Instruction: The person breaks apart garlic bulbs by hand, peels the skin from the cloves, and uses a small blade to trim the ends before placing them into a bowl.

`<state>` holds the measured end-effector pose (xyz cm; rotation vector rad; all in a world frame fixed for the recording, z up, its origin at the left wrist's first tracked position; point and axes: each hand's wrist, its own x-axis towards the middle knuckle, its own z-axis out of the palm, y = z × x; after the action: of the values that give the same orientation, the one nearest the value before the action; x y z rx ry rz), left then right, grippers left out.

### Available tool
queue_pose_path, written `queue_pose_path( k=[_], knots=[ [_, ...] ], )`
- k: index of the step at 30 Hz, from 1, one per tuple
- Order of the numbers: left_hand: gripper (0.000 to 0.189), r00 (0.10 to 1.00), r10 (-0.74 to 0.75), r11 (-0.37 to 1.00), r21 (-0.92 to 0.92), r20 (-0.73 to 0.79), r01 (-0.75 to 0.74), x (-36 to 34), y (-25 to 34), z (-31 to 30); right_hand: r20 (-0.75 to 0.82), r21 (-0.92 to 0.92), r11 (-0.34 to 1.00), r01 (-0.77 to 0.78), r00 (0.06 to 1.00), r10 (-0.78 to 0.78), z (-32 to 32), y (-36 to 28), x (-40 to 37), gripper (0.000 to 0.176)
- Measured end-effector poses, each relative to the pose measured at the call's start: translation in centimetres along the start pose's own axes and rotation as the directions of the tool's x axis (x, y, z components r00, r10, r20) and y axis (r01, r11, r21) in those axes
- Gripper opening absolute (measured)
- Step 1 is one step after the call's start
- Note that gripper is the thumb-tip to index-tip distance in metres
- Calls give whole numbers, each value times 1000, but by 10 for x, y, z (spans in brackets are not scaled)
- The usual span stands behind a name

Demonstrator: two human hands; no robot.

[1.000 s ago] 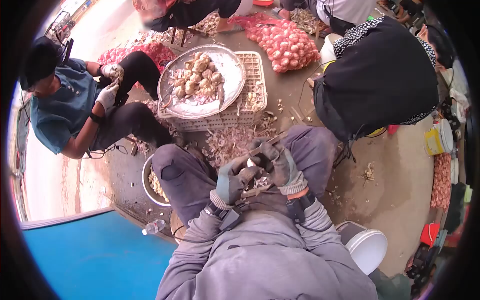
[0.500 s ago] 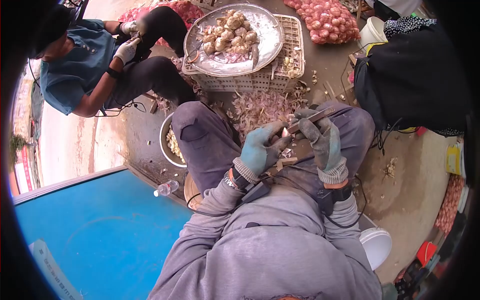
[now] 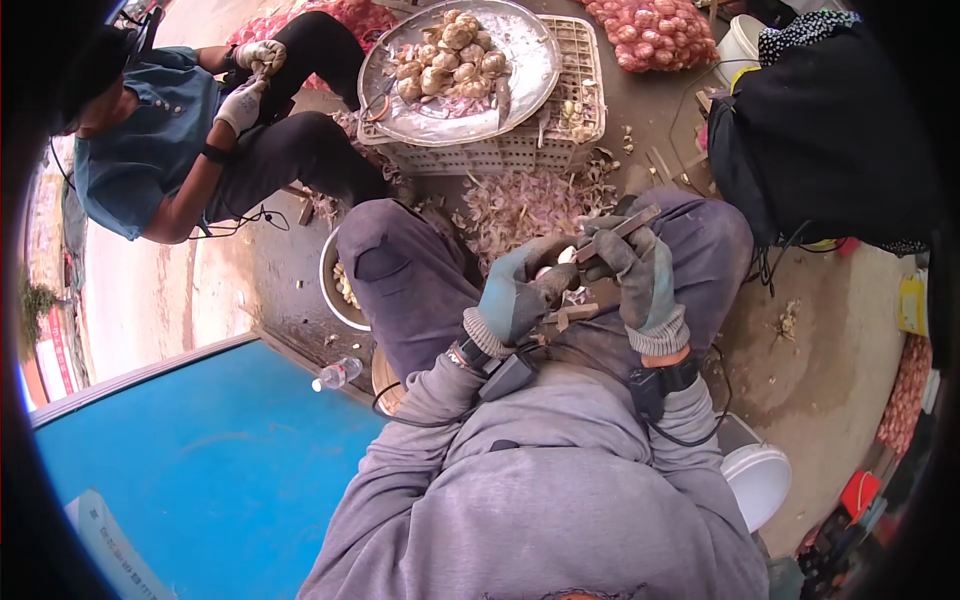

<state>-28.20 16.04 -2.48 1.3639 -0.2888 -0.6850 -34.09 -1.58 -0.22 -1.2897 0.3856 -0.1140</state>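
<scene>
My left hand (image 3: 518,292), in a blue-grey work glove, is closed on a garlic clove (image 3: 568,255), whose pale surface shows at the fingertips. Another whitish bit is partly hidden between its thumb and fingers. My right hand (image 3: 648,285), gloved alike, grips a narrow, flat, dark knife (image 3: 632,225) that slants across its fingers. The knife's lower end meets the clove at the left fingertips. Both hands are close together above my lap. Beyond them, garlic bulbs (image 3: 455,60) are heaped on a round metal tray (image 3: 415,128).
The tray stands on a white plastic crate (image 3: 580,85). Garlic skins (image 3: 540,205) cover the ground before it. A white bowl (image 3: 330,285) of peeled cloves stands by my left knee, near a plastic bottle (image 3: 338,374). A gloved co-worker (image 3: 150,140) sits at left.
My left thumb and fingers have shifted around the clove, which now shows whiter than its earlier pinkish side. The knife stays in my right hand, slightly turned. The view has shifted a little.
</scene>
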Motion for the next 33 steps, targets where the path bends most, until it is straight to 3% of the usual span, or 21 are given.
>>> queue_pose_path(
  k=[2, 5, 10, 12, 13, 15, 17, 20, 25, 27, 29, 33],
  knots=[
    [37, 999, 13, 970, -242, 30, -6, 2, 1, -2, 63, 74, 996, -53, 997, 48, -4, -3, -1, 41],
    [36, 998, 12, 995, -100, 64, -5, 2, 1, -12, 78, 68, 995, -67, 995, 62, 0, -10, -5, 44],
    [32, 999, -14, 993, -115, 45, 19, 0, -2, -8, 100, 73, 996, -47, 994, 40, -10, -5, -1, 44],
    [29, 995, 79, 991, 101, 61, -85, 2, -5, -10, 92, 72, 996, -60, 994, 54, -12, -4, -2, 44],
    [29, 995, 76, 991, 104, 62, -82, 1, -5, -10, 91, 91, 995, -39, 995, 31, -13, -6, -3, 44],
    [28, 994, -61, 977, -197, 89, 77, -2, -4, -9, 86, 113, 993, -18, 996, 8, -16, -3, -4, 44],
    [29, 994, -57, 978, -194, 97, 75, -1, -5, -10, -22, 91, 991, -96, 995, 98, -21, 3, -3, 44],
    [30, 993, -73, 982, -169, 92, 88, 0, -4, -9, -58, 98, 989, -107, 992, 113, -23, 5, -6, 46],
    [31, 996, -72, 986, -144, 58, 80, 1, -7, -2, -60, 42, 999, -25, 998, 28, -13, -2, -8, 46],
    [31, 995, -85, 996, 16, 48, 84, 1, -1, 1, -53, 6, 1000, -20, 998, 20, -8, -2, -7, 46],
    [32, 996, -84, 996, 33, 33, 83, 1, 1, 2, -67, 24, 1000, 17, 998, -15, -5, 2, -5, 42],
    [35, 993, -115, 992, 49, 38, 113, 0, 4, 1, -33, 37, 999, -21, 999, 22, -8, 3, -7, 41]
  ],
)
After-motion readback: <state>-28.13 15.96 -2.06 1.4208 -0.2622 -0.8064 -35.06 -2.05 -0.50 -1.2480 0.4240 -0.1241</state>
